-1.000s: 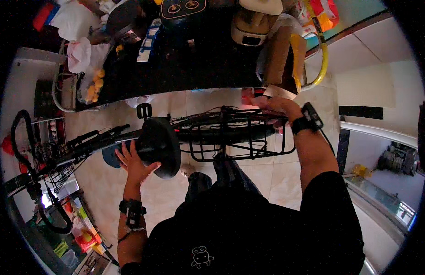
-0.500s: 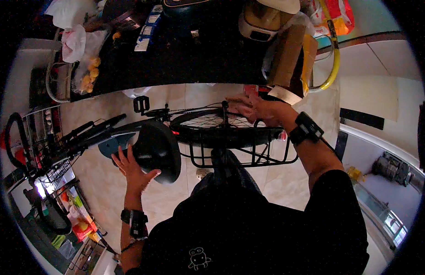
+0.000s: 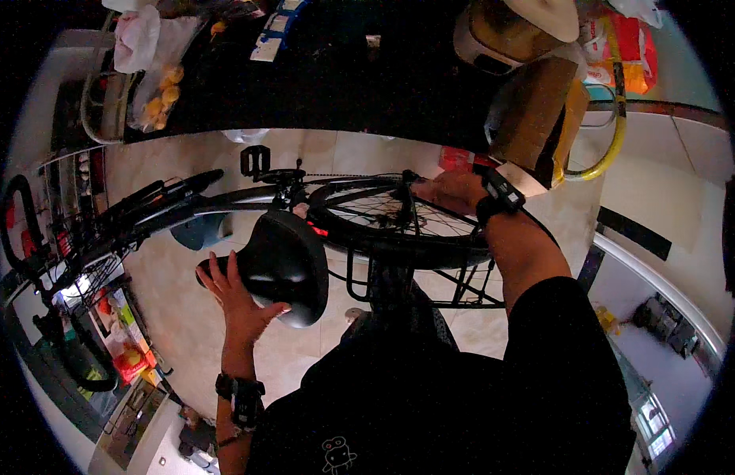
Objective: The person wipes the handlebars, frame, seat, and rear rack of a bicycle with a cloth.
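A black bicycle stretches across the view in front of me, leaning so that the spokes of its rear wheel [image 3: 375, 207] show. My left hand [image 3: 245, 301] is at the black saddle [image 3: 284, 261], fingers spread over its narrow nose and thumb stretched along its near side. My right hand [image 3: 455, 192] reaches over the wheel to the dark parts around the rear hub [image 3: 409, 179]. Its fingers are dim and partly hidden, so their grip does not show. A black rear rack [image 3: 470, 299] extends on the near side, and a pedal [image 3: 255, 161] sticks out beyond the frame.
Beyond the bicycle stands a dark table [image 3: 328, 87] with an open cardboard box [image 3: 534, 115], a rice-cooker-like appliance [image 3: 506, 36] and a bag of yellow round things [image 3: 161, 99]. The handlebar [image 3: 19, 237] reaches left, near shelves of packages [image 3: 130, 356].
My right hand has come down closer to the rear hub and looks more closed. The left hand has settled further onto the saddle nose. The whole view has shifted slightly.
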### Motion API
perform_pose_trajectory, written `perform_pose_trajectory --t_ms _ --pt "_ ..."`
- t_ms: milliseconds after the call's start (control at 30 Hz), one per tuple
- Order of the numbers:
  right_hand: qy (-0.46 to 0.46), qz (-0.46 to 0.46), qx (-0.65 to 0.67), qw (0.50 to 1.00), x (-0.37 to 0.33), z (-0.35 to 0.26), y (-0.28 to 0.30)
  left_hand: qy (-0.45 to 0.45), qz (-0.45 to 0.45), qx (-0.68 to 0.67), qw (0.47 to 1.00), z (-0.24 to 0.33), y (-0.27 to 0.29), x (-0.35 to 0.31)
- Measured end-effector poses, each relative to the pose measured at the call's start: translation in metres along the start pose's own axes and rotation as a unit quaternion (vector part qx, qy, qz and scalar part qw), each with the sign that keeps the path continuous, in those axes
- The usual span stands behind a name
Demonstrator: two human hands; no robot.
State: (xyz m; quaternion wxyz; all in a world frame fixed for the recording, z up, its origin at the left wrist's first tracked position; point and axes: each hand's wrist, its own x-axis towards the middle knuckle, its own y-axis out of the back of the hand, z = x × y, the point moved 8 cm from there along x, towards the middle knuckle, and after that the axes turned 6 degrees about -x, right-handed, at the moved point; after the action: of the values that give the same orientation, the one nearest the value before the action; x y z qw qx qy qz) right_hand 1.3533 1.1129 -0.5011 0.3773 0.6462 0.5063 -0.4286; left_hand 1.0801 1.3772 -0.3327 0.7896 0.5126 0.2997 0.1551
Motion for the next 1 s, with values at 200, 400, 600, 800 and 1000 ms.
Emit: perform_pose_trajectory --t_ms 200,400,600,800,1000 --pt "0.217 -0.064 -0.137 0.964 0.107 0.025 -0.029 -0.008 -0.003 -0.013 1.000 0.005 -0.002 0.003" --pt "0.208 0.076 -0.209 0.952 0.085 0.003 -0.034 -0.011 0.002 -0.020 1.000 0.004 0.001 0.000" --pt "0.424 0.168 -0.213 0.864 0.049 0.034 -0.015 -0.036 0.011 -0.032 0.999 0.006 -0.004 0.003" --pt "0.091 -0.068 -0.157 0.981 -0.046 0.035 -0.004 -0.054 0.039 0.009 0.998 0.002 0.000 -0.003" --pt "0.016 -0.097 0.055 0.994 -0.078 0.003 -0.001 -0.054 0.050 -0.027 0.997 0.004 0.002 -0.004"
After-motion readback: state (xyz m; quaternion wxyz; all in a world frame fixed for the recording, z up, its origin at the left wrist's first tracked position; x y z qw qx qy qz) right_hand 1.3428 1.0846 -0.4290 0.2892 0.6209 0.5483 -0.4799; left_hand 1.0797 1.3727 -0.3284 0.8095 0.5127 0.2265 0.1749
